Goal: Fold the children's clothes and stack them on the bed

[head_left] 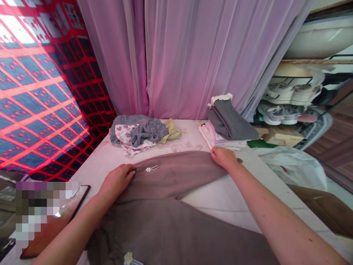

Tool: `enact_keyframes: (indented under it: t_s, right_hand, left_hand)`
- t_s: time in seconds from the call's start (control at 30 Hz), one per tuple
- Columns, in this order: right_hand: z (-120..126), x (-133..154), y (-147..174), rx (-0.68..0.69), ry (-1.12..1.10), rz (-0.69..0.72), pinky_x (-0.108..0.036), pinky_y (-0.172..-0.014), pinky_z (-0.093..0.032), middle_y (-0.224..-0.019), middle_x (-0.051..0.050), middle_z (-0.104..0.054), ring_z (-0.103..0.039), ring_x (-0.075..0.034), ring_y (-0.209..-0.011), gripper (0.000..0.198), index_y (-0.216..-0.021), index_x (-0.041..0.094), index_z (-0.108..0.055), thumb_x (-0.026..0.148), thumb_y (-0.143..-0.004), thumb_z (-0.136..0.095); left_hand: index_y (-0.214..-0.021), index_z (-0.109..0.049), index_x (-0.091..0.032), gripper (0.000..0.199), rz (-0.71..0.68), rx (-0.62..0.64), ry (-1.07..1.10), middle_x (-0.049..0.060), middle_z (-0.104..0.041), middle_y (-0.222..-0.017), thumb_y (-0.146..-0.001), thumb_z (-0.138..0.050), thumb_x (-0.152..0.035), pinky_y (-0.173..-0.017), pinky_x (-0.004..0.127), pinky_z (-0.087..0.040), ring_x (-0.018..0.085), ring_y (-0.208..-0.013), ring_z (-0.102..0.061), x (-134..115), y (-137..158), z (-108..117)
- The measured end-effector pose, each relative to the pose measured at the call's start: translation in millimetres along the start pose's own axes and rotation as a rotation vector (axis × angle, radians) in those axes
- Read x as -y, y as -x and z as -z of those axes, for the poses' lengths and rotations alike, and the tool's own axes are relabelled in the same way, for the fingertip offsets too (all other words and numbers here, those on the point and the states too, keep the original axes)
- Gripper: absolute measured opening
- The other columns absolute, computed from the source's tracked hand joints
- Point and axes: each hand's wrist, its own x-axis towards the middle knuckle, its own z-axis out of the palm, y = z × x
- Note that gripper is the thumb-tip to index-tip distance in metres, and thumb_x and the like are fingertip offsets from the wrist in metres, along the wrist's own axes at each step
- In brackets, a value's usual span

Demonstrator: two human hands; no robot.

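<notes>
A pair of grey-brown trousers (171, 176) lies spread on the white table, legs pointing right with a gap between them. Small flower trims with checked ribbon show on the fabric. At the upper edge near the waist end, my left hand (120, 178) pinches the cloth. My right hand (224, 158) is closed on the far leg near its cuff, with its fingertips partly hidden. Just beyond that hand, a folded dark grey garment with a white ruffle (231, 117) rests on a stack of folded pale clothes (206, 136).
A loose pile of children's clothes (149, 130) sits at the back left of the table (190, 138). A dark-framed flat panel (55, 221) stands by my left forearm. Purple curtains (187, 59) hang behind. Shelves with shoes (286, 92) and a plastic bag (298, 167) are on the right.
</notes>
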Motion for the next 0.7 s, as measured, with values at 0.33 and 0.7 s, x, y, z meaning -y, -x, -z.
enact_keyframes:
  t_s: [0.33, 0.7]
  right_hand:
    - [-27.1, 18.2, 6.3, -0.117, -0.055, -0.237, -0.037, -0.073, -0.047, -0.089, -0.014, -0.071, -0.067, -0.026, -0.081, 0.04, -0.11, 0.021, -0.065, 0.037, -0.097, -0.031]
    - [-36.6, 27.4, 26.5, -0.106, -0.101, 0.015, -0.042, -0.101, -0.038, -0.144, -0.012, -0.047, -0.045, -0.027, -0.128, 0.045, -0.13, 0.017, -0.054, 0.038, -0.095, -0.036]
  left_hand:
    - [-0.104, -0.058, -0.025, 0.035, 0.128, 0.092, -0.199, 0.009, -0.067, -0.11, -0.093, -0.028, -0.038, -0.072, 0.036, -0.048, 0.028, -0.095, -0.065, 0.8, -11.2, 10.7]
    - [-0.111, -0.06, -0.018, 0.034, -0.108, -0.06, -0.208, 0.013, -0.061, -0.121, -0.091, -0.032, -0.02, -0.09, 0.04, -0.048, 0.025, -0.106, -0.062, -45.1, 2.9, 0.8]
